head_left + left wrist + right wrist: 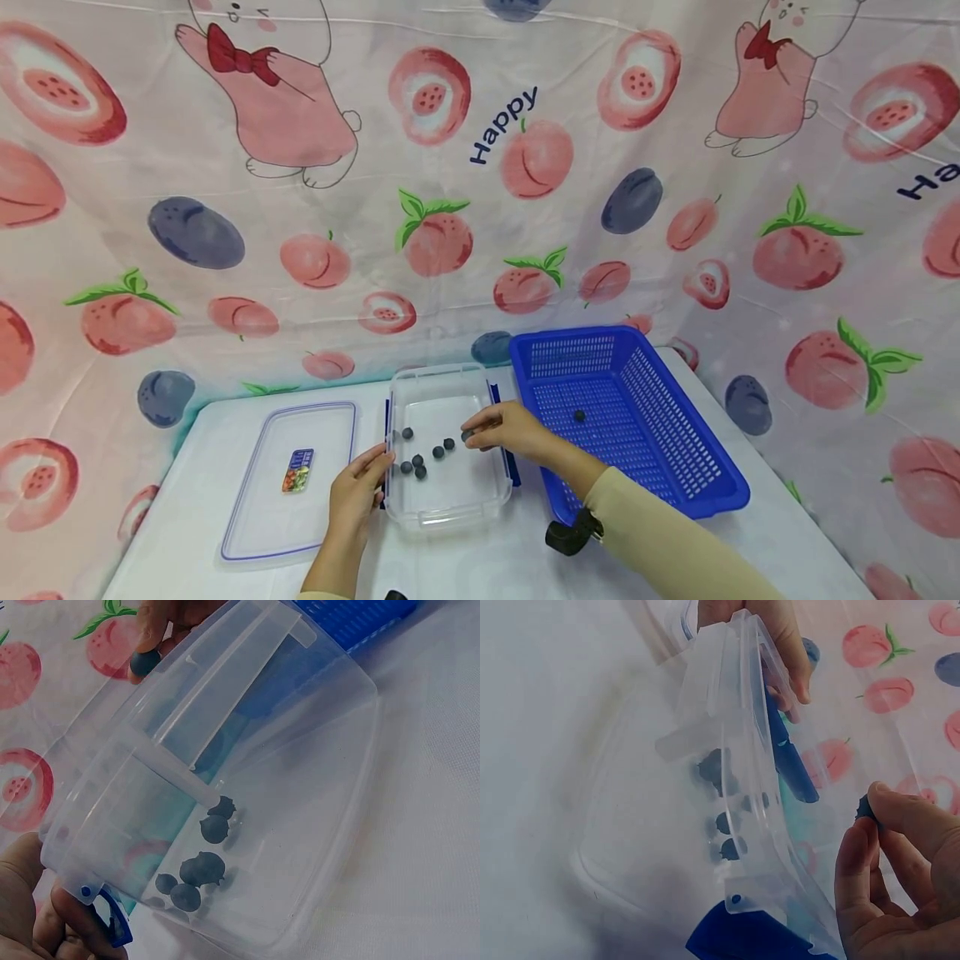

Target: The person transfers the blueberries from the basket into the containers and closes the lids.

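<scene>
A clear plastic food container point(452, 507) with blue side clips stands mid-table, several blueberries point(438, 452) lying on its floor. My left hand point(356, 490) grips the container's left wall, thumb at the rim and fingers outside by the blue clip point(112, 919). Between thumb and fingertips, my right hand point(512, 429) pinches one blueberry point(865, 811), held up over the right part of the container in the head view. That same berry also shows at the top of the left wrist view, beyond the clear wall.
To the right stands a blue plastic basket point(693, 471) with one blueberry point(580, 415) inside. A clear lid point(258, 500) with a blue seal and a colourful label lies flat on the left. Behind the white table point(187, 500) hangs a peach-printed cloth point(465, 333).
</scene>
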A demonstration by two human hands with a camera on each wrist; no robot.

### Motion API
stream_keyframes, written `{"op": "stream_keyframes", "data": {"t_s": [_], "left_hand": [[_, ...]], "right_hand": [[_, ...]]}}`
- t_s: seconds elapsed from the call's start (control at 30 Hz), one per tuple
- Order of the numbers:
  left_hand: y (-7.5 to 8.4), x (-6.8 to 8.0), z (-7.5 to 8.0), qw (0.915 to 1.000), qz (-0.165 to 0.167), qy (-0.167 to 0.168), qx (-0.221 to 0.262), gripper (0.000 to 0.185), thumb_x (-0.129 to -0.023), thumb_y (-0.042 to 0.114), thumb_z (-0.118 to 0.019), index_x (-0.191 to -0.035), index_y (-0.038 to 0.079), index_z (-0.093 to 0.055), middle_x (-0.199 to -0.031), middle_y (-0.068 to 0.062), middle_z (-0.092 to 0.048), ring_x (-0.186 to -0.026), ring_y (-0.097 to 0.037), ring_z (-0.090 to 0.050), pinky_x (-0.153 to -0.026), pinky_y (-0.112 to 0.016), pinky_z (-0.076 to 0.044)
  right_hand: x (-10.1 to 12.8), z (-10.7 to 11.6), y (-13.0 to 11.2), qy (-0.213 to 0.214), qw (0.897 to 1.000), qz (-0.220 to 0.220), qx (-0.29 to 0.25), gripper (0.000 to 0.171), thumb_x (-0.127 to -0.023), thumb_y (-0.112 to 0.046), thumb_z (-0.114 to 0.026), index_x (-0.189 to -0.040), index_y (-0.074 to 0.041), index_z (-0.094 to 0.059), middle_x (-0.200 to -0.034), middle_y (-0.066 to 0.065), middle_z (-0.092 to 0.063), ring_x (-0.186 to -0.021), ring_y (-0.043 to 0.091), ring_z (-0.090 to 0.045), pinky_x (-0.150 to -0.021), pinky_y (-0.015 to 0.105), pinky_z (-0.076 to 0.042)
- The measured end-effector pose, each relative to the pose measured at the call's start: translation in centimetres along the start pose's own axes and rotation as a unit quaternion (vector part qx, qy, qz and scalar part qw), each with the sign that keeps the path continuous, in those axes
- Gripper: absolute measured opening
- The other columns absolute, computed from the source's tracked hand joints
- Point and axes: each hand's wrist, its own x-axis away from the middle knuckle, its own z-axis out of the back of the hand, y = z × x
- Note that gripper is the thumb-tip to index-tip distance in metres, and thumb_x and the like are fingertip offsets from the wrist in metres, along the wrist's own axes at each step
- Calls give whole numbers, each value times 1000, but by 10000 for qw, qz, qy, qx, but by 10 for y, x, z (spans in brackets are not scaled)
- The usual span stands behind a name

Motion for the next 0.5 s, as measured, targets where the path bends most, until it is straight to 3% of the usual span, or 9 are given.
{"op": "stream_keyframes", "data": {"t_s": [0.27, 0.5], "left_hand": [[0, 0, 0, 10000, -6, 10, 29, 55, -86, 35, -76, -131, 7, -62, -87, 15, -65, -84, -8, -53, -58, -18, -46], [-1, 0, -2, 10000, -10, 42, 45, 54, -86, 33, -76, -130, 5, -63, -84, 16, -65, -81, -8, -53, -57, -18, -45]], "right_hand": [[-5, -10, 2, 50, 10000, 54, 15, 25, -83, -8, -77, -106, 2, -73, -93, 10, -73, -82, 28, -70, -79, 44, -59], [-9, -17, 1, 105, 9998, 169, 54, 24, -83, -5, -76, -105, 4, -73, -89, 9, -72, -75, 17, -69, -79, 46, -58]]}}
